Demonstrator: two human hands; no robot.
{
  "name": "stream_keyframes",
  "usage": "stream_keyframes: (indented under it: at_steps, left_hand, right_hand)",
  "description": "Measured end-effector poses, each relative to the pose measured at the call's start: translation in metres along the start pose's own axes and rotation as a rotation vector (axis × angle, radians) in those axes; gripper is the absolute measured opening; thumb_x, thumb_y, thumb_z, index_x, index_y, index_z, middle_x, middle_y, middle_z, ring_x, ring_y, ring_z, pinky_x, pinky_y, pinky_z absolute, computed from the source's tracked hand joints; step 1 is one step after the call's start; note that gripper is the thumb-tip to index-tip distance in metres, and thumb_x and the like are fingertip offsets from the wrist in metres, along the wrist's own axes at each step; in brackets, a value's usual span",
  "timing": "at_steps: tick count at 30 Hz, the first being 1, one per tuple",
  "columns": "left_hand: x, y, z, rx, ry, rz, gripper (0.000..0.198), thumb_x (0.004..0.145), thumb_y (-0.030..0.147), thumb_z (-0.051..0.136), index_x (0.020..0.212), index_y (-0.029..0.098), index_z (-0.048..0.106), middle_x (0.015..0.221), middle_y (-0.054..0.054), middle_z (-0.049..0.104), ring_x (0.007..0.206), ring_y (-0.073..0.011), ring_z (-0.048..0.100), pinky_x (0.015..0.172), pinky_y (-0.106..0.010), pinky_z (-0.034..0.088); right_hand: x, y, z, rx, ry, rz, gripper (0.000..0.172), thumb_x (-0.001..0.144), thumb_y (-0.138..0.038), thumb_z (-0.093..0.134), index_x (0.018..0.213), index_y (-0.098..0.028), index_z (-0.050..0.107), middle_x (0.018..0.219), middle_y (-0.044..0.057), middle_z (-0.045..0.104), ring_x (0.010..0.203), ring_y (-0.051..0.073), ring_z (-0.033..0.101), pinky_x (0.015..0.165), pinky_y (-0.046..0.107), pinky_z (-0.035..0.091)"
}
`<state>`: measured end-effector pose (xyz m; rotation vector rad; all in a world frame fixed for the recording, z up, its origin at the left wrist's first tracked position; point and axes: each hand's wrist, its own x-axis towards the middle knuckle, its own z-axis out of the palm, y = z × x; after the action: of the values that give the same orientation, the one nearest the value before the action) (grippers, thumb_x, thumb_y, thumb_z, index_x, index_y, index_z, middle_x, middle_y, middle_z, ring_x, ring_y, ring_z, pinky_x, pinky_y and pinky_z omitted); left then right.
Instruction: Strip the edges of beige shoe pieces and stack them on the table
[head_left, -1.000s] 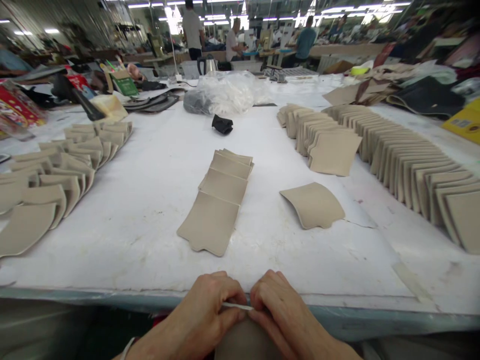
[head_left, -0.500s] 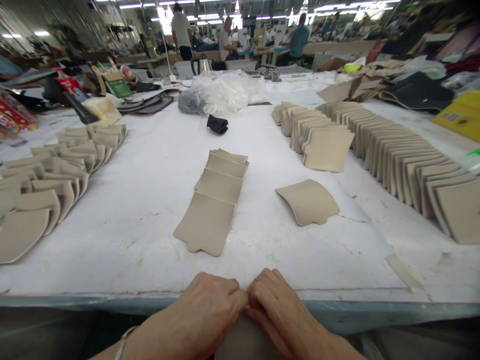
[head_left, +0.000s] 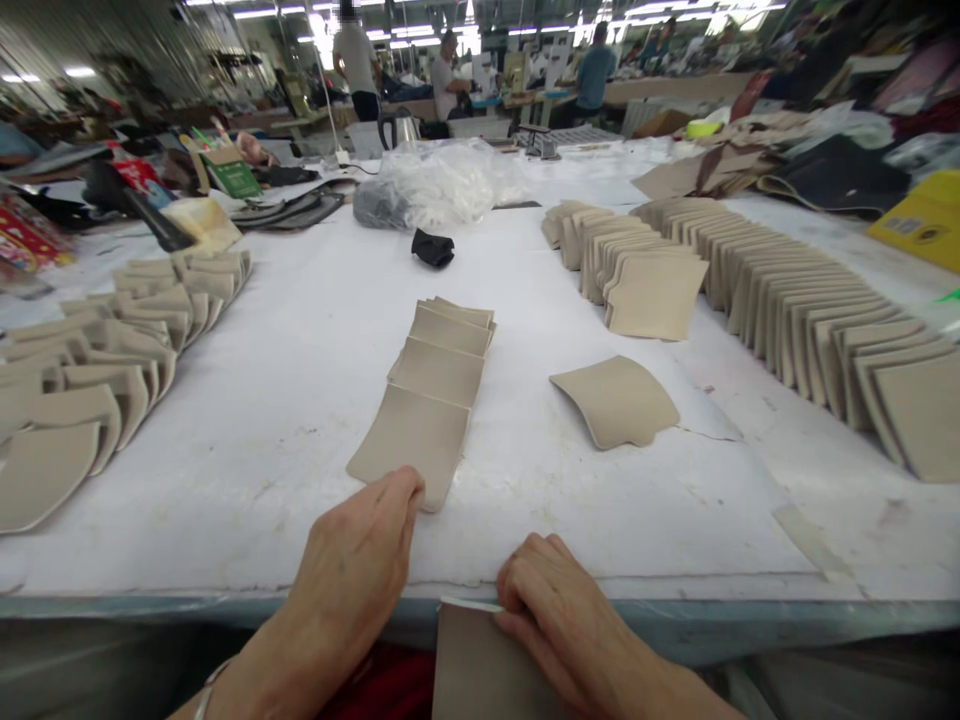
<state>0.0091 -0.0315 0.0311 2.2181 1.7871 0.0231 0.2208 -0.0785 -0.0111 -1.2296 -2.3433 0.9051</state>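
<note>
My right hand (head_left: 551, 615) is closed on the top edge of a beige leather-like panel (head_left: 476, 660), held at the table's near edge and running out of view below. A pale strip shows along that panel's top edge. My left hand (head_left: 356, 555) is raised over the table, fingers pressed together, at the near edge of an overlapping row of beige panels (head_left: 420, 430). Its fingertips are turned away, so whether they grip anything is hidden. To the right lies a single curved beige panel (head_left: 619, 402), apart from both hands.
Long rows of upright beige panels (head_left: 795, 310) stand on the right, beside a shorter stack (head_left: 652, 290). Curved beige pieces (head_left: 112, 370) line the left. Further back are a black scrap (head_left: 433, 248) and a clear plastic bag (head_left: 450, 185). People (head_left: 592, 75) are in the distance.
My left hand has left the panel at the table edge and moved up and left to the overlapping row. The right hand has stayed on its panel, whose top edge now shows.
</note>
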Motion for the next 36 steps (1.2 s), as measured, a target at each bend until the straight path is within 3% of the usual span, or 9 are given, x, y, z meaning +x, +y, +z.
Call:
stream_keyframes:
  at_steps: [2,6,9,12,18,23,27,36]
  left_hand:
    - [-0.001,0.004,-0.001,-0.070,-0.061,0.028,0.025,0.099,0.025,0.035,0.084,0.019,0.055,0.079,-0.004,0.061,0.076,-0.0212,0.058,0.068,-0.032,0.038]
    - [-0.007,0.015,0.009,-0.361,-0.348,0.305,0.009,0.090,0.023,0.057,0.089,0.021,0.065,0.090,-0.001,0.065,0.088,-0.0181,0.059,0.076,-0.026,0.041]
    - [-0.011,0.019,0.020,-0.413,-0.416,0.338,0.013,0.087,0.016,0.058,0.090,0.022,0.069,0.090,-0.001,0.066,0.087,-0.0177,0.059,0.076,-0.025,0.041]
    - [-0.012,0.020,0.025,-0.416,-0.407,0.346,0.017,0.088,0.012,0.055,0.083,0.020,0.069,0.084,-0.001,0.065,0.083,-0.0166,0.058,0.072,-0.025,0.039]
    - [-0.012,0.018,0.022,-0.446,-0.381,0.388,0.016,0.090,0.012,0.056,0.077,0.017,0.065,0.082,-0.001,0.061,0.083,-0.0152,0.056,0.070,-0.024,0.036]
    - [-0.013,0.016,0.025,-0.442,-0.372,0.440,0.017,0.092,0.013,0.053,0.079,0.017,0.064,0.081,-0.002,0.060,0.082,-0.0155,0.056,0.069,-0.025,0.035]
    - [-0.015,0.013,0.028,-0.457,-0.345,0.452,0.018,0.091,0.013,0.051,0.080,0.016,0.064,0.080,-0.002,0.059,0.081,-0.0156,0.055,0.069,-0.024,0.035]
    - [-0.015,0.011,0.029,-0.400,-0.341,0.459,0.019,0.092,0.015,0.048,0.087,0.017,0.067,0.082,-0.004,0.062,0.083,-0.0188,0.057,0.069,-0.026,0.038]
  right_hand:
    - [0.000,-0.001,-0.001,0.002,0.003,-0.001,0.022,0.084,-0.002,0.057,0.082,-0.021,0.048,0.087,0.002,0.060,0.083,0.020,0.054,0.077,0.033,0.044]
    - [-0.001,0.000,0.004,-0.003,0.030,-0.006,0.022,0.084,0.000,0.054,0.084,-0.021,0.048,0.089,0.002,0.060,0.084,0.020,0.053,0.074,0.032,0.044]
    - [-0.002,0.003,0.008,-0.011,0.037,-0.029,0.020,0.084,-0.002,0.054,0.082,-0.021,0.047,0.087,0.003,0.059,0.082,0.021,0.052,0.072,0.033,0.043]
    - [-0.005,0.004,0.006,0.039,0.041,-0.027,0.019,0.085,-0.003,0.054,0.084,-0.021,0.047,0.087,0.003,0.058,0.083,0.021,0.052,0.075,0.035,0.043]
    - [-0.011,-0.001,-0.009,0.164,0.031,0.123,0.032,0.076,0.004,0.059,0.094,-0.021,0.050,0.093,0.001,0.058,0.088,0.019,0.055,0.083,0.034,0.044]
    - [-0.008,0.003,-0.011,0.132,-0.053,0.059,0.018,0.085,-0.006,0.066,0.091,-0.021,0.058,0.094,0.001,0.061,0.096,0.020,0.054,0.093,0.038,0.038]
    - [-0.008,0.008,-0.014,0.147,-0.079,0.062,0.012,0.087,-0.013,0.068,0.086,-0.020,0.058,0.091,-0.001,0.061,0.094,0.019,0.054,0.092,0.036,0.035]
    - [-0.016,0.025,-0.018,0.205,-0.007,0.048,0.014,0.085,-0.020,0.074,0.079,-0.019,0.061,0.078,-0.002,0.060,0.084,0.017,0.054,0.081,0.031,0.035]
